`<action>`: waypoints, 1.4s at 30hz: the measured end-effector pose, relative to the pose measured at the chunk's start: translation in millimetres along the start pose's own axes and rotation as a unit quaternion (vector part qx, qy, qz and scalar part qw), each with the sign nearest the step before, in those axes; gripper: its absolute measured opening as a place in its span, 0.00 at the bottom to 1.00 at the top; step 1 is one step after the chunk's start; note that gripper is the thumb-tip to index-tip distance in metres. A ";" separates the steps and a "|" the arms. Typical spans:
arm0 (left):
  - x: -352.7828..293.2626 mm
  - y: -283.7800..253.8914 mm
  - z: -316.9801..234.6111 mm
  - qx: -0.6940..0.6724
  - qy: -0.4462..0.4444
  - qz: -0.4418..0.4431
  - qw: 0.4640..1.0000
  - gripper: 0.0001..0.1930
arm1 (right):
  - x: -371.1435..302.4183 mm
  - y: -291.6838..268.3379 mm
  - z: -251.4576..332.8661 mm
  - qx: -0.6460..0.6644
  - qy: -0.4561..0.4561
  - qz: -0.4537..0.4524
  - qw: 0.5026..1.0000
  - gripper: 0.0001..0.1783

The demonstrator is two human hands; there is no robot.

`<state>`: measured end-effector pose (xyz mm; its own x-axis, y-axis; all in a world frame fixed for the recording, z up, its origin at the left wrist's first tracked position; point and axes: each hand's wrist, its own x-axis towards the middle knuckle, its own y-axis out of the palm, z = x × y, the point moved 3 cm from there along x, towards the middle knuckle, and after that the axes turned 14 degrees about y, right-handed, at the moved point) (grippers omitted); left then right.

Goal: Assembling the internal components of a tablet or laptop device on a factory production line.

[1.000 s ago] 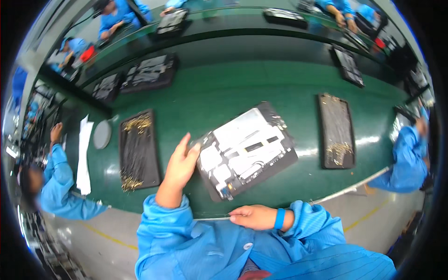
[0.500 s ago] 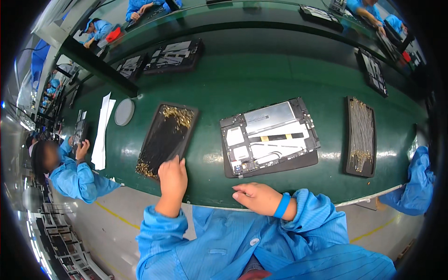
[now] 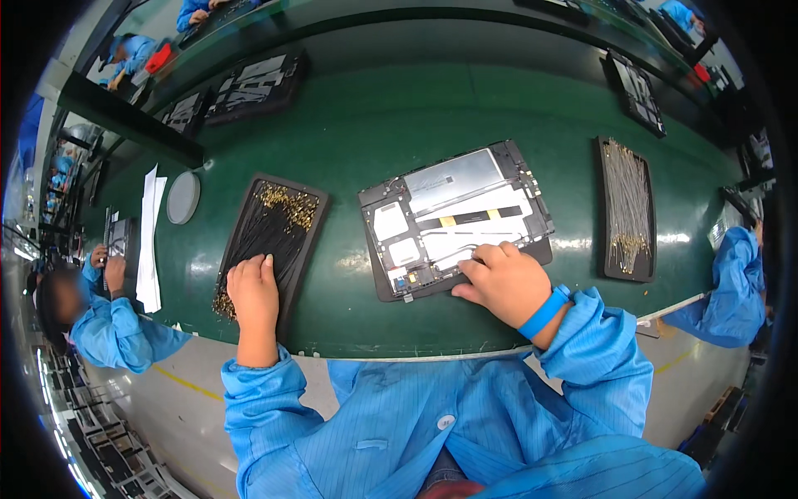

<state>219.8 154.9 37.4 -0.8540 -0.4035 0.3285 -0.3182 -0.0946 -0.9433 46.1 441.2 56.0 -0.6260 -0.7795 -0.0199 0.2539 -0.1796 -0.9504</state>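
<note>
On the left, a dark tray (image 3: 312, 237) holds thin black cables (image 3: 264, 237) with gold-coloured ends. My left hand (image 3: 255, 293) reaches into its near part, fingers bent and closed on the cables; how many they hold is hidden. In the middle lies an opened tablet (image 3: 455, 183), its inner parts facing up, on a dark pad or tray (image 3: 536, 252). At its near right edge my right hand (image 3: 511, 284) has its fingers curled over the rim, the thumb on the near side. A blue band (image 3: 544, 312) circles the right wrist.
On the right, another dark tray (image 3: 650, 249) carries grey cables (image 3: 625, 191) with gold ends. White paper strips (image 3: 150, 241) and a round grey lid-like disc (image 3: 184, 198) lie left. More opened devices (image 3: 253, 87) stand farther back. A co-worker (image 3: 125, 324) sits at the left.
My right hand has moved from the bench's front edge up and right onto the tablet's near edge. My left hand has shifted onto the cables inside the tray. The whole view has shifted slightly.
</note>
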 end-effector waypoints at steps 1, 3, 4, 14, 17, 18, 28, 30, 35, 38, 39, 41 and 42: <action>-0.2 1.4 -2.7 -0.002 0.004 0.001 1.000 0.09 | 0.2 0.9 -0.9 0.009 -0.025 0.003 1.000 0.14; -1.6 2.7 -5.5 -0.019 -0.024 -0.016 0.999 0.08 | 5.6 0.5 -0.8 -0.003 -0.025 0.032 0.999 0.14; -1.3 4.2 -8.2 -0.020 -0.020 -0.015 0.999 0.08 | 8.2 1.3 1.0 -0.017 -0.029 0.061 0.998 0.15; 2.9 -1.4 -15.7 -0.005 -0.039 -0.051 0.998 0.08 | 4.3 4.4 14.1 0.008 -0.005 0.047 0.999 0.16; 6.2 -8.6 -18.3 -0.014 -0.037 -0.063 0.997 0.08 | 2.2 6.2 17.3 0.015 -0.006 0.010 1.000 0.16; 8.0 -12.5 -19.9 -0.013 -0.042 -0.062 0.997 0.08 | 1.4 5.8 17.6 0.022 0.002 -0.001 1.000 0.15; 33.4 -29.5 -76.1 0.010 0.100 -0.128 0.987 0.07 | -10.5 8.4 18.4 0.036 0.043 -0.059 0.997 0.13; 32.5 -13.2 -103.6 -0.222 0.008 0.015 0.975 0.10 | -12.0 8.7 16.3 0.037 0.047 -0.053 0.997 0.12; 11.1 26.7 -138.8 -0.400 -0.118 0.021 0.909 0.13 | -9.7 9.8 19.1 0.029 0.029 -0.065 0.997 0.14; 10.6 25.1 -140.7 -0.401 -0.109 0.004 0.910 0.13 | -5.9 8.9 23.1 0.031 0.053 -0.048 0.997 0.14; 8.8 27.1 -142.9 -0.402 -0.108 0.005 0.909 0.13 | -5.3 8.7 23.0 0.035 0.065 -0.049 0.996 0.13; 6.3 31.3 -144.0 -0.390 -0.097 -0.008 0.915 0.12 | -2.2 9.0 23.0 0.042 0.072 -0.052 0.995 0.13; 6.8 30.8 -143.4 -0.389 -0.097 -0.008 0.916 0.12 | -1.8 9.1 23.2 0.045 0.075 -0.052 0.995 0.13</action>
<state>145.2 279.8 17.3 -0.7809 -0.5698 0.2561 -0.5922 0.5446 -0.5939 66.6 427.1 54.6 -0.7531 -0.6575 0.0239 0.2429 -0.3117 -0.9186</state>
